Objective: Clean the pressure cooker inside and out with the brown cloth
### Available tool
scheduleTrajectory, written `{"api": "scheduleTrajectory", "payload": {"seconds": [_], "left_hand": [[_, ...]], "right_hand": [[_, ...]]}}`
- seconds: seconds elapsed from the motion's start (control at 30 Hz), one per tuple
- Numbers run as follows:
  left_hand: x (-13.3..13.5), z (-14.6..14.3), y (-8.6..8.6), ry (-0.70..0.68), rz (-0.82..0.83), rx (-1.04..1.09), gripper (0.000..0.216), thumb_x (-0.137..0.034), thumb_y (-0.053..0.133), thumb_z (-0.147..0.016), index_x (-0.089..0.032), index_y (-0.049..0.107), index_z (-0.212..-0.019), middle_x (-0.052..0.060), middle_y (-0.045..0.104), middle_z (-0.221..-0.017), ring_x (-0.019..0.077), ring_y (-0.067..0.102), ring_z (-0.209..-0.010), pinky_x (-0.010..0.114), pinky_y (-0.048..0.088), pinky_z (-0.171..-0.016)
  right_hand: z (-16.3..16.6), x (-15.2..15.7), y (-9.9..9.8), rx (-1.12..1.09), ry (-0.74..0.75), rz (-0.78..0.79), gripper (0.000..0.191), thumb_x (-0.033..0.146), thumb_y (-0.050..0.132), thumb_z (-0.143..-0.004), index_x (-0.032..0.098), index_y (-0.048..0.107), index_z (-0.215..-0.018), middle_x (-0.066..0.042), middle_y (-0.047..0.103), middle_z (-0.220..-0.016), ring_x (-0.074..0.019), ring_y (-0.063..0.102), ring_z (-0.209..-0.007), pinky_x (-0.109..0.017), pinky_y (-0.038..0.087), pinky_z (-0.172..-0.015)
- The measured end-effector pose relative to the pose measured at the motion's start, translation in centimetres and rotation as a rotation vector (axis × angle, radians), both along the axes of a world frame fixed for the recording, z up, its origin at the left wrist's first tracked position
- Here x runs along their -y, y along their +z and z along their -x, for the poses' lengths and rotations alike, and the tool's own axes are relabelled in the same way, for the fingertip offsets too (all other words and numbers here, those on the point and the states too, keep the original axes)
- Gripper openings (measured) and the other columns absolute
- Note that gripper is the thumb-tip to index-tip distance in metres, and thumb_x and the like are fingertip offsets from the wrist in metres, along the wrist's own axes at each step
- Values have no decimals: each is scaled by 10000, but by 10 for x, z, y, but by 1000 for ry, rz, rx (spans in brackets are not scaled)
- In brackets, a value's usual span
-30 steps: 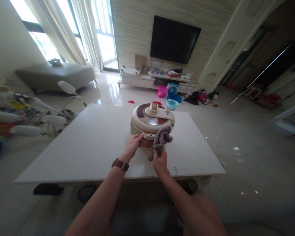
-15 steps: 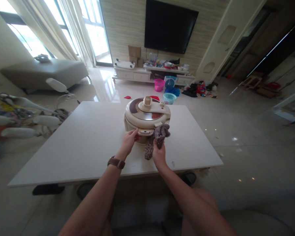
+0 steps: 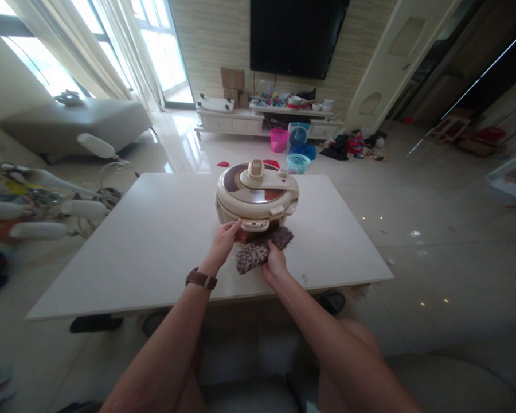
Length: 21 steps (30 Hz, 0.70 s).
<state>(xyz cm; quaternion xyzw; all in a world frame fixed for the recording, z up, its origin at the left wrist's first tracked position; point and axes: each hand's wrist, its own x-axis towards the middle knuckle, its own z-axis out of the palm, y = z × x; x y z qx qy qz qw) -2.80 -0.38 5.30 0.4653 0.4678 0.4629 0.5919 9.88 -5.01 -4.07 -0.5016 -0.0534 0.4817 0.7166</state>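
Observation:
A cream electric pressure cooker [image 3: 229,201] with a shiny brown lid top stands on the white table [image 3: 163,241], its lid closed down. My left hand [image 3: 224,241] is closed at the left end of the cooker's front handle [image 3: 254,224], thumb on top and the other fingers partly hidden below. In front of the cooker my right hand [image 3: 276,263] grips a folded brown patterned cloth [image 3: 253,256], thumb over it and fingers underneath. The cloth is held just above the tabletop, close to the cooker's lower front.
Beyond the table, a pink basket [image 3: 278,140] and a light blue basket [image 3: 298,164] stand on the floor. A cluttered white TV cabinet [image 3: 227,123] lines the far wall. At left, a white-armed lamp [image 3: 97,146] reaches near the table edge.
My right hand has brought the cloth down and left from the cooker's right front. The cloth, bunched before, now lies as a longer folded bundle. My left hand stays at the handle.

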Motion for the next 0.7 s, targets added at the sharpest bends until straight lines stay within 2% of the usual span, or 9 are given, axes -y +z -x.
{"api": "scheduleTrajectory", "payload": {"seconds": [0.13, 0.23, 0.3, 0.37, 0.5, 0.6, 0.7], "left_hand": [[0, 4, -1, -13, -30, -60, 583, -720, 788, -712, -140, 728, -709, 77, 710, -720, 105, 535, -538, 264, 388, -541], [-1, 4, -3, -17, -28, -59, 600, -737, 785, -696, -139, 731, -721, 81, 715, -732, 104, 536, -540, 265, 380, -542], [-2, 4, -3, -16, -18, -53, 604, -740, 789, -685, -141, 731, -730, 87, 724, -749, 107, 543, -546, 267, 383, -544], [-2, 3, -3, -14, -13, -55, 601, -737, 794, -680, -141, 729, -730, 90, 728, -753, 110, 546, -549, 269, 386, -545], [-2, 3, -2, -21, -26, -71, 594, -731, 788, -703, -141, 723, -710, 89, 722, -730, 115, 546, -548, 271, 389, -547], [-2, 4, -2, -15, -32, -72, 593, -729, 784, -715, -140, 718, -703, 87, 718, -723, 111, 540, -541, 269, 384, -544], [-3, 4, -3, -17, -37, -72, 586, -721, 783, -722, -139, 719, -708, 87, 719, -728, 109, 540, -540, 266, 380, -540]], "right_hand": [[-51, -21, 21, 105, -129, 111, 211, 307, 622, -831, 208, 662, -1013, -26, 780, -917, -192, 740, -856, -317, 626, -777], [-74, -31, 33, 149, -131, 100, 192, 293, 654, -827, 203, 683, -994, 3, 774, -894, -162, 722, -839, -272, 594, -777], [-67, -28, 35, 189, -92, 74, 201, 289, 680, -817, 202, 700, -996, 4, 783, -912, -158, 727, -857, -265, 584, -795], [-45, -16, 31, 247, -61, 54, 246, 315, 707, -815, 207, 709, -1036, -11, 797, -977, -168, 739, -924, -278, 583, -841], [-9, 8, 22, 369, -12, 33, 412, 401, 762, -801, 207, 717, -1162, -74, 789, -1200, -222, 709, -1171, -354, 527, -1057], [-15, 7, 27, 470, -11, 8, 495, 420, 738, -821, 204, 693, -1263, -103, 749, -1329, -239, 664, -1272, -407, 451, -1162], [-36, -3, 35, 585, -35, -98, 562, 427, 707, -853, 224, 637, -1372, -96, 679, -1464, -220, 606, -1367, -419, 385, -1222]]}}
